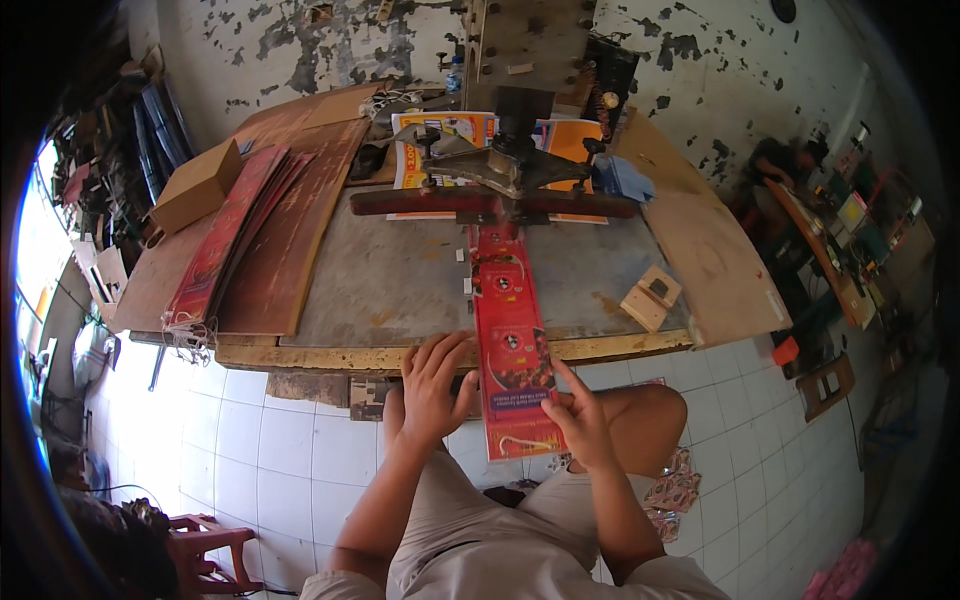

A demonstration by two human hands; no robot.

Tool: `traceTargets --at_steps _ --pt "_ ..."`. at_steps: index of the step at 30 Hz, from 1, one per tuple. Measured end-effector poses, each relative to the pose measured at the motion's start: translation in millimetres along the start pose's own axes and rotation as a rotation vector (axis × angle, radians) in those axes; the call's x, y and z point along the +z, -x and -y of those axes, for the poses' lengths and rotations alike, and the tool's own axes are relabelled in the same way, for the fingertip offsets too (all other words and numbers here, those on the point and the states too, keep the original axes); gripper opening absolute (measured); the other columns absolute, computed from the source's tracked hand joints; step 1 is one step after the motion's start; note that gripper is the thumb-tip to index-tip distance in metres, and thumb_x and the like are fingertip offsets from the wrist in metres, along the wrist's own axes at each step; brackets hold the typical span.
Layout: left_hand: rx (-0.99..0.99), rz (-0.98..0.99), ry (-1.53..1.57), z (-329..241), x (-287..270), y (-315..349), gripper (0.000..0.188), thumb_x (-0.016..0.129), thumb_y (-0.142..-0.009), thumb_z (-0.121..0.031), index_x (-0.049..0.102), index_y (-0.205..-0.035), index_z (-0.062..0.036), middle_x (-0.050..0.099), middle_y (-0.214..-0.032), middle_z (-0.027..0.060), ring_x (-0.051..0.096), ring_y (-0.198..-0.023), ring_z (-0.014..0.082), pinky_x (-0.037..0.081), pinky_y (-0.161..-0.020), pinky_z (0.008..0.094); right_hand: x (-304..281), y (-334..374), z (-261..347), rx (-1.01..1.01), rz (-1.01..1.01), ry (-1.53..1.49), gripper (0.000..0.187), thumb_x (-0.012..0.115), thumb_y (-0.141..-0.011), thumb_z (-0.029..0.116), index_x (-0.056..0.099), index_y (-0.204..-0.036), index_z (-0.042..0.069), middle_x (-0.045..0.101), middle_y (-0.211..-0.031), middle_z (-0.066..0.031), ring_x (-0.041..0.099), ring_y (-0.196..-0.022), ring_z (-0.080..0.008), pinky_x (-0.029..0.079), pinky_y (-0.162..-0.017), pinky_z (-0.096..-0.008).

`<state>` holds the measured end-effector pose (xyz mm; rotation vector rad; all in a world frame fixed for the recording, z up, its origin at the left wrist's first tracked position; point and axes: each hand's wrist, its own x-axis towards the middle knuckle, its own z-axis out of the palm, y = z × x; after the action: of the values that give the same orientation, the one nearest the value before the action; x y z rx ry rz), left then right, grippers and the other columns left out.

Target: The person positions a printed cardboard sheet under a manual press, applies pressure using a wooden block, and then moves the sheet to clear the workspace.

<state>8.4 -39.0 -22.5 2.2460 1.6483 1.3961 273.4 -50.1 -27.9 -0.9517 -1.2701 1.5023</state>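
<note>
A long red printed card strip (510,345) runs from beneath the dark metal press (510,165) toward me. Its near end, with a white string, hangs over the table's front edge. My right hand (583,420) pinches the strip's right edge, the thumb on top and other fingers partly hidden below. To the left of the strip, my left hand (437,385) rests at the table edge with fingers stretched out, holding nothing. Small white pieces (467,286) sit along the strip's left side. The strip's far end is hidden under the press.
On the left, a stack of red strips (225,240) with strings lies on brown boards beside a cardboard box (197,185). A small wooden block (652,297) is at the right of the grey tabletop (390,280). A red stool (210,550) stands lower left; another person (785,165) sits far right.
</note>
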Motion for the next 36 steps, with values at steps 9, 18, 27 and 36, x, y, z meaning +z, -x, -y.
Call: traceTargets --at_steps 9,18,27,36 --pt "0.079 0.189 -0.029 11 -3 -28 0.052 0.068 -0.104 -0.033 0.068 -0.149 -0.0080 0.065 -0.159 0.0107 0.055 -0.150 0.0348 0.035 -0.126 0.0555 -6 -49 2 -0.001 0.015 0.158 0.073 0.067 -0.112 0.005 0.033 -0.176 0.002 0.080 -0.114 -0.0066 0.068 -0.099 -0.0047 0.055 -0.093 -0.0240" --pt "0.038 0.189 -0.136 5 6 -27 0.058 0.073 -0.098 -0.034 0.067 -0.151 -0.0110 0.061 -0.165 0.0055 0.052 -0.154 0.0340 0.032 -0.130 0.0597 -11 -55 12 0.017 0.042 0.221 0.073 0.072 -0.113 0.020 0.037 -0.176 0.008 0.081 -0.101 -0.0066 0.066 -0.086 -0.0037 0.054 -0.078 -0.0245" --pt "0.019 0.186 -0.159 4 6 -29 0.058 0.074 -0.095 -0.030 0.069 -0.150 -0.0132 0.062 -0.165 0.0034 0.054 -0.153 0.0332 0.033 -0.129 0.0601 -19 -92 52 -0.625 -0.252 1.054 0.035 0.080 -0.104 0.028 0.078 -0.133 0.009 0.074 -0.104 -0.0082 0.070 -0.100 -0.0248 0.054 -0.091 -0.0434" --pt "0.011 0.190 -0.177 3 6 -32 0.059 0.072 -0.094 -0.025 0.067 -0.152 -0.0132 0.063 -0.164 0.0036 0.055 -0.151 0.0330 0.034 -0.128 0.0588 -32 -115 33 -0.593 0.041 1.215 0.048 0.078 -0.104 0.035 0.075 -0.146 0.011 0.065 -0.161 -0.0038 0.055 -0.152 -0.0325 0.036 -0.127 -0.0507"
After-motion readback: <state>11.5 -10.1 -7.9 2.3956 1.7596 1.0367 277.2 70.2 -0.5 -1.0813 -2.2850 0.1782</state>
